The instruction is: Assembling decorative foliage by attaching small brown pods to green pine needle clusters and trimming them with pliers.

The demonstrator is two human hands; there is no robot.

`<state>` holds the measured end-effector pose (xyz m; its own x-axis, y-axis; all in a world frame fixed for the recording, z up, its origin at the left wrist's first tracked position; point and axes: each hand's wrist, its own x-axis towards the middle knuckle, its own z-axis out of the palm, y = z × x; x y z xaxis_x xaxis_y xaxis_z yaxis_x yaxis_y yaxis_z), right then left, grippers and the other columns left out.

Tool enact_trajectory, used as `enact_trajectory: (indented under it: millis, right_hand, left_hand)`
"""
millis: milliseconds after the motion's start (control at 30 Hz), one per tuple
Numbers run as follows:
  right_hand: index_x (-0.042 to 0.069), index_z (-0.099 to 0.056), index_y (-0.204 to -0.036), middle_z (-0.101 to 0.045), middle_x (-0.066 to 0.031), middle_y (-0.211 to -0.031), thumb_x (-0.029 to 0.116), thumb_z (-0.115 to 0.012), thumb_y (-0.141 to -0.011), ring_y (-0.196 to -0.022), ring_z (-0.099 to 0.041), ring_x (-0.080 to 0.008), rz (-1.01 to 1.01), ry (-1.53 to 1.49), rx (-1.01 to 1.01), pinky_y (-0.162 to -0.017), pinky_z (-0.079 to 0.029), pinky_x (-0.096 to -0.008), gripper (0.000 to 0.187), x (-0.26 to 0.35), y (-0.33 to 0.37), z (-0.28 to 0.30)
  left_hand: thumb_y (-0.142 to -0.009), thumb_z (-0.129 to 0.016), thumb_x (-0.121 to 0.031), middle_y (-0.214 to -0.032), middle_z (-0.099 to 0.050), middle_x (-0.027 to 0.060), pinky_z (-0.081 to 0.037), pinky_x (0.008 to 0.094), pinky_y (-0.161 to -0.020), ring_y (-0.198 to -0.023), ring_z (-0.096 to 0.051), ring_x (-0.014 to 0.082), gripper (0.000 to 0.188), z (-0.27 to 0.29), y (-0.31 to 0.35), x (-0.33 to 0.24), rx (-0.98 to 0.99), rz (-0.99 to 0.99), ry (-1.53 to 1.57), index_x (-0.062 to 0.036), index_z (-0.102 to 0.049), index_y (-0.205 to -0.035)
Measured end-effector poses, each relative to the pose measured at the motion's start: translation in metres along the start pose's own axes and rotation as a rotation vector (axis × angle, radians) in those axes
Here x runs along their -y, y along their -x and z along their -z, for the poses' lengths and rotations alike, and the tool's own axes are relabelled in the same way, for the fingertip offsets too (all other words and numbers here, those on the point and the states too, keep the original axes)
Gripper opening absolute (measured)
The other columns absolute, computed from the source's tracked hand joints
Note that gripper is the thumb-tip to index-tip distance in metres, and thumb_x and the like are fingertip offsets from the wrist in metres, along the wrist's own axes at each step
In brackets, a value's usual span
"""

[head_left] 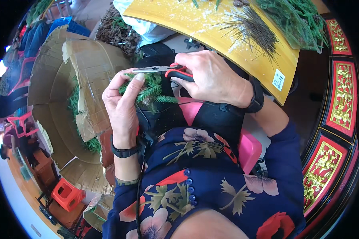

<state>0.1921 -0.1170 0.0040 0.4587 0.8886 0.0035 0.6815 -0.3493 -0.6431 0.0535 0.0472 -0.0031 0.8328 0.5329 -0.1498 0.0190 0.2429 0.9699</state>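
Note:
Between the thumb and fingers of my left hand (pixel 123 95) is a small artificial pine sprig (pixel 149 89) with green needles. My right hand (pixel 211 75) grips the red and black handles of a pair of needle-nose pliers (pixel 157 69). The pliers' metal jaws lie across the top of the sprig, close to my left fingertips. Whether the jaws are closed on a wire there is too small to tell. Both hands are above my lap, in front of the yellow table.
The yellow table (pixel 179 16) holds a bundle of thin brown wires (pixel 259 36), white flecks and a bag of green sprigs (pixel 295 20). A large torn cardboard box (pixel 95 59) with greenery stands at left. A red stool (pixel 68 194) is farther left. Carved red and gold panels (pixel 342 95) line the right.

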Motion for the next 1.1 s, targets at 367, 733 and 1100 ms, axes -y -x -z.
enact_trajectory:
  millis: [367, 733, 1100]
  right_hand:
    - [0.002, -0.054, -0.098, -0.057, -0.0111, -0.085, 0.011, -0.069, -0.074, -0.08, -0.058, -0.0304, 0.507, -0.032, -0.151, -0.072, -0.047, -0.0349, 0.03, -0.026, -0.021, 0.012]
    - [0.001, -0.057, -0.09, -0.057, -0.0142, -0.076, 0.011, -0.067, -0.073, -0.069, -0.058, -0.0323, 0.354, -0.032, -0.086, -0.062, -0.046, -0.0379, 0.023, -0.022, -0.017, 0.01]
    - [-0.002, -0.056, -0.088, -0.055, -0.0143, -0.064, 0.027, -0.06, -0.087, -0.059, -0.055, -0.022, -0.261, -0.335, 0.151, -0.058, -0.043, -0.0339, 0.029, 0.007, 0.003, 0.007]
  left_hand:
    - [-0.082, -0.063, -0.007, -0.091, -0.063, 0.0066, -0.047, 0.0245, -0.075, -0.079, -0.059, 0.0129, 0.025, 0.01, 0.003, 0.0, 0.233, 0.311, 0.584, -0.0002, -0.057, -0.105]
    - [-0.082, -0.061, -0.004, -0.093, -0.063, 0.0069, -0.047, 0.0255, -0.077, -0.082, -0.059, 0.0129, 0.022, 0.004, 0.002, 0.004, 0.185, 0.376, 0.529, 0.0007, -0.058, -0.104]
    - [-0.082, -0.064, 0.002, -0.083, -0.063, -0.0005, -0.043, 0.0176, -0.068, -0.074, -0.053, 0.0035, 0.008, -0.023, -0.002, 0.004, -0.12, -0.163, -0.266, 0.0014, -0.065, -0.09]
